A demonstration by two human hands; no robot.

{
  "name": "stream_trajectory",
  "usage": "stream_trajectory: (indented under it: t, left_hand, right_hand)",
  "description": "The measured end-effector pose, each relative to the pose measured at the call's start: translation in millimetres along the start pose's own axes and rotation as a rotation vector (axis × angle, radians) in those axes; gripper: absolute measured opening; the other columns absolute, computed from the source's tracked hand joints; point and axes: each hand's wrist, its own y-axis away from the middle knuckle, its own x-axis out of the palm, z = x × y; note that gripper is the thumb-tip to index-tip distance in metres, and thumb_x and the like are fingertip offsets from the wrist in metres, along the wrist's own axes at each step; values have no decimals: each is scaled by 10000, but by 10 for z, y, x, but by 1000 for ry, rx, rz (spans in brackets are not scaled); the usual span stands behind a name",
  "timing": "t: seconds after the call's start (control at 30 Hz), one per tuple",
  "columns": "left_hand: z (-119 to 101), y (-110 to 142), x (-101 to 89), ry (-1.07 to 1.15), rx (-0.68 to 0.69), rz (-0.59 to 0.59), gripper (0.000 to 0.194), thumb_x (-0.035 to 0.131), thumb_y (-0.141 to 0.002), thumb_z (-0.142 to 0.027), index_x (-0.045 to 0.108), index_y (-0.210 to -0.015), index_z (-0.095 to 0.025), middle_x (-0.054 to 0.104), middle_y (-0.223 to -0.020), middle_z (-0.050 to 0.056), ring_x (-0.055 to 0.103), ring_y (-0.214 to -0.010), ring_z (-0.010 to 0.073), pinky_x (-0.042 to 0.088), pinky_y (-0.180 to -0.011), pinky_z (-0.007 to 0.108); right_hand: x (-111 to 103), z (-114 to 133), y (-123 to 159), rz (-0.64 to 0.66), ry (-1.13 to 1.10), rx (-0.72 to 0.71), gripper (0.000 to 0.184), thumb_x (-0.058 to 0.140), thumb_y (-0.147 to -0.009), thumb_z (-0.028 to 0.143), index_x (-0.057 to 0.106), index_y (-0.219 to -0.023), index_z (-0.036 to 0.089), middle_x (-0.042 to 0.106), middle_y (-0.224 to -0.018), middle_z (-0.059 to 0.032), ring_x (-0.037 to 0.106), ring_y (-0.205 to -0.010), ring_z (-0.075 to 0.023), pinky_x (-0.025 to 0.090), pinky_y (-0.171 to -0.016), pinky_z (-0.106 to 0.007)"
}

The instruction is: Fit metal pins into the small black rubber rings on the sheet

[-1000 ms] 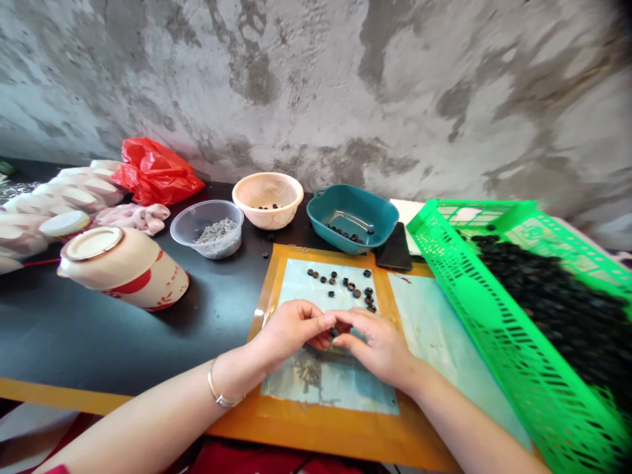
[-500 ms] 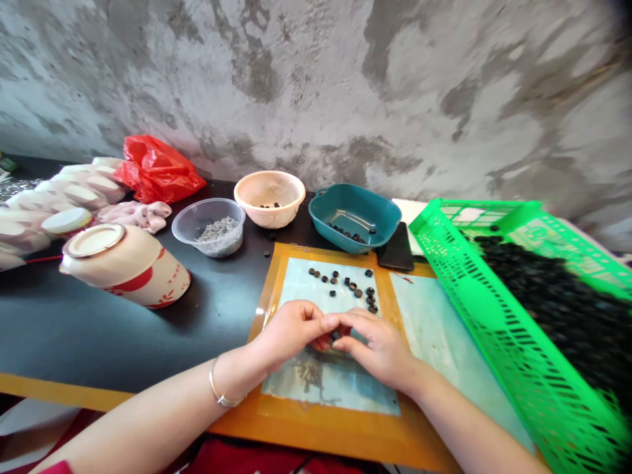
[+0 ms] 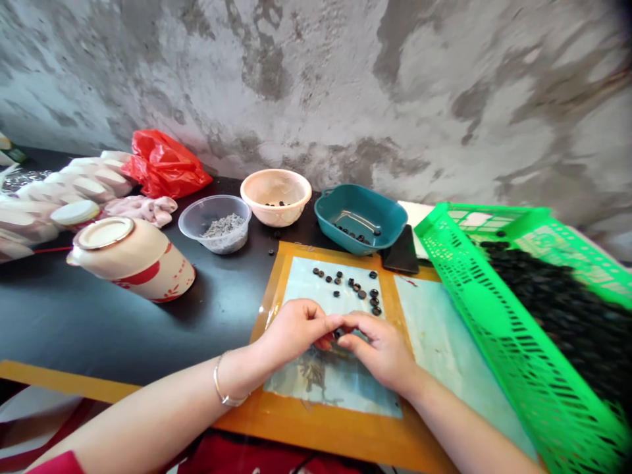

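Pinching a small dark bead [image 3: 338, 334] between fingertips, the left hand [image 3: 295, 329] and right hand [image 3: 380, 349] are together, clamped on it just above a pale blue sheet [image 3: 296, 283] on an orange-edged mat [image 3: 316, 421]. More dark beads [image 3: 363, 294] lie scattered on the sheet just past the fingers. A metal bracelet [image 3: 222, 385] sits on the left wrist.

Risks, quick: bead is tiny and held only at the fingertips, so a loose pinch could drop it. It could then roll among the others or off the mat onto the dark table [image 3: 99, 322], where a loose bead [image 3: 271, 251] already lies. Green plastic basket [image 3: 498, 349] sits tilted at the right, heaped with dark beads [image 3: 557, 309], its edge resting over the mat near the right forearm. A bump from that arm could shift it and spill beads across the sheet. Teal dish [image 3: 358, 217] and beige bowl [image 3: 275, 196] hold a few beads each near the wall. Reaching across could knock either, or the clear tub of grey granules [image 3: 216, 227] beside them.
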Motion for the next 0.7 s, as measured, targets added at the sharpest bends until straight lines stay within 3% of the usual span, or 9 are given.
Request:
stream_trajectory:
  t: [0.13, 0.33, 0.53, 0.7]
  left_hand:
    - [-6, 5, 20, 193, -62, 56, 444, 759, -645, -554, 578, -611, -150, 645, -521, 3, 596, -491, 109, 479, -532, 225]
    - [5, 6, 9, 471, -115, 85, 454, 851, -581, -451, 517, -633, -147, 633, -598, -24, 628, -579, 104, 505, -605, 240]
    - [7, -24, -4, 501, -134, 79, 462, 873, -554, -418, 502, -602, -147, 631, -570, -21, 606, -534, 91, 470, -545, 213]
    - [36, -57, -11, 337, -110, 38, 457, 853, -554, -469, 528, -586, -150, 630, -531, -14, 581, -508, 88, 466, -546, 216]
  right_hand:
    - [51, -25, 6, -22, -107, 77, 133, 614, -892, 289, 696, -976, 227, 710, -859, -22, 653, -786, -168, 512, -737, -270]
    - [113, -42, -13, -119, -118, 63, 162, 648, -851, 278, 654, -1006, 230, 646, -832, -19, 612, -758, -173, 508, -709, -287]
    - [103, 5, -8, -112, -19, 99, 218, 649, -834, 223, 653, -1051, 231, 640, -762, 6, 613, -715, -164, 506, -719, -292]
    - [31, 85, -18, -18, 78, 132, 210, 678, -821, 197, 693, -1023, 254, 687, -790, 13, 632, -730, -163, 509, -743, -287]
